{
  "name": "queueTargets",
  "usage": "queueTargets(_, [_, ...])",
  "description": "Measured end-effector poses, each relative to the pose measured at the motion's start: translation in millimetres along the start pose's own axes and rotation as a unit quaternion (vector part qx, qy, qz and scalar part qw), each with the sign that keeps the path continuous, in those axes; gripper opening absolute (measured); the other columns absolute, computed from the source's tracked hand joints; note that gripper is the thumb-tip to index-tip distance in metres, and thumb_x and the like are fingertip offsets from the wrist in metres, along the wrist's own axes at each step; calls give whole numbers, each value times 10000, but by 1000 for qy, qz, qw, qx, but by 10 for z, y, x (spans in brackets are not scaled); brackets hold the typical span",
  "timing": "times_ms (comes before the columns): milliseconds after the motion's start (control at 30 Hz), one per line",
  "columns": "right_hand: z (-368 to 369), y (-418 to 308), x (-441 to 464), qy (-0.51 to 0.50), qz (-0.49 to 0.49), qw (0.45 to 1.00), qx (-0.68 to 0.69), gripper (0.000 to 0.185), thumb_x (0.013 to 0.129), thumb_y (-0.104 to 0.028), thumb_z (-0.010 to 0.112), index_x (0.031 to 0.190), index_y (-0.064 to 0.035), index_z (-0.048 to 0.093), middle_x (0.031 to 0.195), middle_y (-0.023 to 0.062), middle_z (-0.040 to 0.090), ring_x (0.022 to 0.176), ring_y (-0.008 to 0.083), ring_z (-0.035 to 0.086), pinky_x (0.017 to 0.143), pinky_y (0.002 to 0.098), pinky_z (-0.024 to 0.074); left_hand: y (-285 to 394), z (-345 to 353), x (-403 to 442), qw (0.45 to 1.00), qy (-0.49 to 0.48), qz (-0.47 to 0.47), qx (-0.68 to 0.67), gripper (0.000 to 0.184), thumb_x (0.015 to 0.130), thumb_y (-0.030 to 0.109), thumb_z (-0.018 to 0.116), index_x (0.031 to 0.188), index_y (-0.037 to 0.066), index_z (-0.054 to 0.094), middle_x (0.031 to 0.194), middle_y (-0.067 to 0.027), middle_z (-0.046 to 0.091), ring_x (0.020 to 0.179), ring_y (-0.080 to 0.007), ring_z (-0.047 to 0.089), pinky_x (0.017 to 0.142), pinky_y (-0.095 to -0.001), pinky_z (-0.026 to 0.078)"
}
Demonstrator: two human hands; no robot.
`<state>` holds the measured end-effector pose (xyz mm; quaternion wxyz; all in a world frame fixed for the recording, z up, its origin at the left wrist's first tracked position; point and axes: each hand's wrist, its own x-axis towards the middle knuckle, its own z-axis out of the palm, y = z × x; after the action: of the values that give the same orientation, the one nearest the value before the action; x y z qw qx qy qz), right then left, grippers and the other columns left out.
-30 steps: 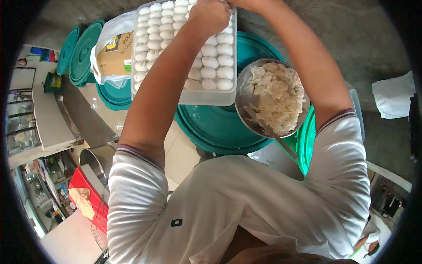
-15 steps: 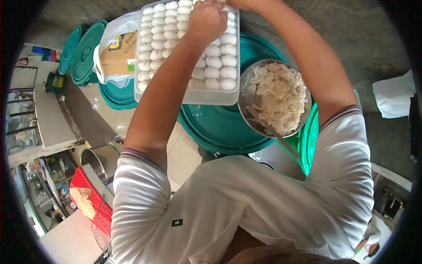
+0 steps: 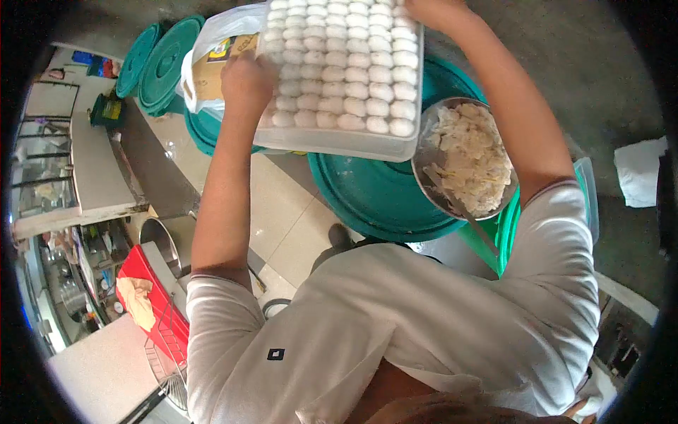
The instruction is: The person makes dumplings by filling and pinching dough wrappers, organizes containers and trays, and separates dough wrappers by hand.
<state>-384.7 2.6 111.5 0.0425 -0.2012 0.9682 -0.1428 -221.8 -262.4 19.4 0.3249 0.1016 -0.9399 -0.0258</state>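
Note:
My left hand point(image 3: 248, 83) is closed on the left edge of a clear plastic container point(image 3: 346, 143). White, floury dough balls point(image 3: 339, 71) lie in close rows inside it. At the container's far right edge, my right hand point(image 3: 432, 10) is wrapped over the rim; its fingertips are partly hidden. A metal bowl point(image 3: 422, 177) to the right holds a pale, lumpy mixture point(image 3: 474, 159). A long flat utensil point(image 3: 459, 212) rests in the bowl, its handle pointing toward my body.
A large green lidded tub point(image 3: 374, 194) stands below the container and bowl. More green lids point(image 3: 169, 67) and a plastic bag with a cardboard box point(image 3: 210, 76) are at the left. A red box point(image 3: 152, 297) and a metal pot point(image 3: 161, 237) stand lower left.
My left hand has moved from over the dough balls to the container's left edge. The container appears farther right and tilted, and its left end has come off the bag's side.

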Motion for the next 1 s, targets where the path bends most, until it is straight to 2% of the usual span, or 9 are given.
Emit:
queueTargets(100, [-98, -82, -297, -30, 91, 994, 44, 284, 912, -206, 554, 1019, 46, 629, 995, 207, 651, 886, 317, 624, 787, 422, 490, -331, -109, -201, 976, -173, -118, -58, 295, 846, 215, 513, 786, -45, 639, 831, -278, 641, 799, -438, 619, 736, -489, 484])
queueTargets(167, [468, 621, -52, 94, -66, 993, -17, 286, 901, -288, 601, 1024, -33, 641, 832, 3, 636, 722, 139, 595, 647, 289, 493, -464, -56, -311, 973, -150, -102, -142, 288, 849, 211, 519, 794, -44, 641, 822, -279, 637, 806, -437, 617, 738, -488, 483])
queueTargets(233, [678, 659, -334, 101, -35, 991, 80, 360, 891, -358, 588, 962, -9, 634, 764, 82, 638, 679, 179, 601, 615, 337, 495, -571, -63, -342, 958, -170, -103, -207, 252, 861, 211, 560, 899, -17, 663, 858, -269, 639, 813, -407, 639, 721, -444, 496])
queueTargets(300, [814, 437, -640, 69, 120, 953, 268, 368, 878, -358, 591, 922, 4, 643, 732, 157, 629, 668, 208, 607, 605, 376, 485, -646, 82, -375, 966, -125, -94, -207, 249, 856, 211, 553, 891, -6, 669, 840, -261, 640, 804, -400, 641, 717, -445, 494])
queueTargets(367, [832, 185, -823, 105, 157, 944, 271, 389, 853, -330, 548, 958, 32, 646, 850, 246, 651, 750, 351, 635, 741, 430, 503, -620, 33, -361, 949, -162, -116, -245, 258, 835, 223, 550, 833, -9, 664, 793, -249, 641, 768, -414, 633, 694, -474, 491])
queueTargets(467, [1106, 406, -654, 185, 52, 972, 135, 384, 856, -321, 526, 979, 22, 649, 892, 268, 648, 796, 397, 637, 762, 449, 492, -625, 180, -352, 962, -102, -101, -232, 250, 810, 188, 542, 770, -29, 661, 783, -279, 634, 742, -439, 630, 699, -515, 510])
queueTargets(600, [1221, 411, -461, 249, 115, 959, 74, 387, 873, -316, 484, 981, 14, 655, 938, 289, 639, 913, 470, 601, 819, 477, 462, -521, -312, -172, 954, -220, -77, -190, 212, 756, 169, 583, 830, 6, 696, 924, -218, 672, 913, -369, 647, 810, -431, 523])
queueTargets(700, [1233, 345, -498, 274, 125, 950, 84, 407, 893, -326, 465, 982, 24, 653, 962, 298, 634, 954, 479, 587, 840, 479, 452, -535, -246, -70, 916, -282, -152, -243, 249, 773, 130, 622, 958, -29, 671, 1046, -222, 658, 1017, -342, 631, 868, -388, 513])
queueTargets(1000, [1181, 110, -611, 251, 149, 950, 107, 421, 939, -333, 445, 1025, 37, 626, 1028, 306, 613, 986, 482, 569, 842, 471, 452, -525, 38, 125, 916, -292, -150, -228, 282, 754, 135, 632, 967, -49, 661, 1019, -241, 657, 984, -354, 647, 851, -422, 516])
